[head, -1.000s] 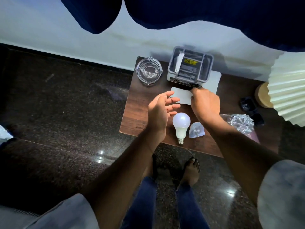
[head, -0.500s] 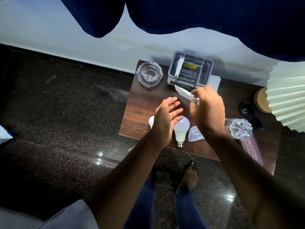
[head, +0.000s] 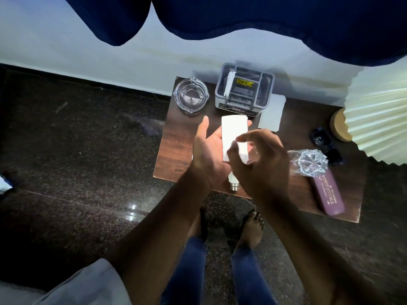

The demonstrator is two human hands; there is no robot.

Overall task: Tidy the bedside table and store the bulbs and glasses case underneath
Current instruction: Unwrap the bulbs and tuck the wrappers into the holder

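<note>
My left hand [head: 208,150] is palm up over the dark wooden bedside table [head: 176,155], with a white card [head: 233,130] lying across its fingers. My right hand [head: 262,166] pinches the near end of that card. Under my hands lies a white bulb [head: 234,182], of which only the neck and metal base show at the table's front edge. A purple glasses case [head: 328,194] lies at the front right of the table. A clear crinkled wrapper [head: 311,165] with a faceted item in it touches the case's far end.
A glass ashtray [head: 191,95] and a grey compartment organizer [head: 244,91] stand at the table's back by the wall. Another white card [head: 272,115] lies by the organizer. Black sunglasses [head: 326,144] and a pleated lamp [head: 378,119] are at the right. My bare feet are on the dark floor below.
My right hand lifted the white card from in front of the organizer and brought it onto my left palm. My hands now cover most of the bulb. The glasses case has come into view.
</note>
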